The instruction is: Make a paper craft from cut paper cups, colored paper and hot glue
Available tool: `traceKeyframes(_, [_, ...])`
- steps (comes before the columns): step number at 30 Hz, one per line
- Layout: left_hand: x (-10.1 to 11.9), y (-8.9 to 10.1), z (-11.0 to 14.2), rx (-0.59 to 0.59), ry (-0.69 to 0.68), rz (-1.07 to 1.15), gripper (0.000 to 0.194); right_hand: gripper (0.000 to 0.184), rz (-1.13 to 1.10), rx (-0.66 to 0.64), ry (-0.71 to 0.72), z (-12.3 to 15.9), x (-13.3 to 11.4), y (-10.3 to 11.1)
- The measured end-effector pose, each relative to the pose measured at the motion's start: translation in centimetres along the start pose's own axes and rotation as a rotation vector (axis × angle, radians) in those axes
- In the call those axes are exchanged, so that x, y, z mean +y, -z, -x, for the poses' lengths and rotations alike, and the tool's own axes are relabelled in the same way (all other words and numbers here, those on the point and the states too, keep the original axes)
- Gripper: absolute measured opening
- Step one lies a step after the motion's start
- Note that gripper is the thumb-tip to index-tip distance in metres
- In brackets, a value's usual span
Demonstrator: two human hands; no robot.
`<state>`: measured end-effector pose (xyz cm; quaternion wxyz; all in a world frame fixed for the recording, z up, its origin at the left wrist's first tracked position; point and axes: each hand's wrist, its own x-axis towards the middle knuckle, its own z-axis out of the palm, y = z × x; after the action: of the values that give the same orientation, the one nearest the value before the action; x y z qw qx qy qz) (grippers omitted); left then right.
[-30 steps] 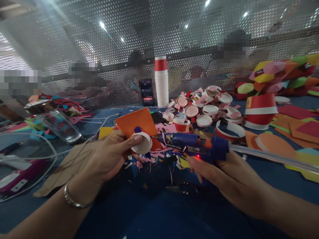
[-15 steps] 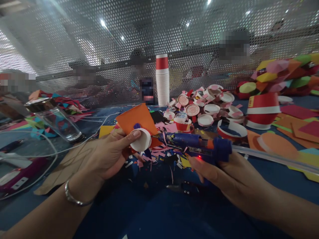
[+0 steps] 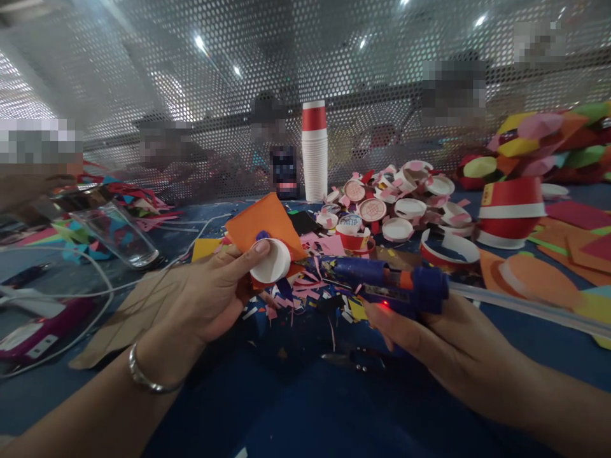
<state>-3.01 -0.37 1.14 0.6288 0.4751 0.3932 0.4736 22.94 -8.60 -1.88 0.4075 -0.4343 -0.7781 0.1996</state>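
Note:
My left hand (image 3: 210,296) pinches a small white paper cup bottom (image 3: 271,262) between thumb and fingers. Behind it, an orange paper piece (image 3: 261,219) with dark blue bits is held in the same grip. My right hand (image 3: 424,337) is wrapped round a blue hot glue gun (image 3: 353,272); its red light is lit and a long clear glue stick (image 3: 515,305) sticks out of the back. The gun's nozzle lies close to the right edge of the white disc; whether they touch I cannot tell. Small scissors (image 3: 353,360) lie below on the blue table (image 3: 296,407).
Paper scraps (image 3: 310,296) litter the table beyond my hands. Farther back stand a cup stack (image 3: 315,152), a phone (image 3: 285,172) and a heap of cut cup bottoms (image 3: 396,207). On the left are a glass bottle (image 3: 117,226) and a purple power strip (image 3: 48,327); red cups (image 3: 510,213) stand right.
The view has shifted slightly, moving most things a little to the right. Both grips look the same, with the glue gun nozzle still near the disc. At far left, a blurred hand appears near the bottle.

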Motion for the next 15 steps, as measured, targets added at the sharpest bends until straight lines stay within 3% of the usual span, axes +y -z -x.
traceKeyframes(7, [-0.13,-0.02,-0.06,-0.011,-0.014,0.001,0.026,0.034,-0.011,0.005,0.011,-0.03,-0.19,-0.06])
traceKeyframes(15, [-0.37,0.28,-0.22,-0.013,-0.014,0.024,0.028,0.045,0.082,0.027,-0.017,0.47,0.2,-0.2])
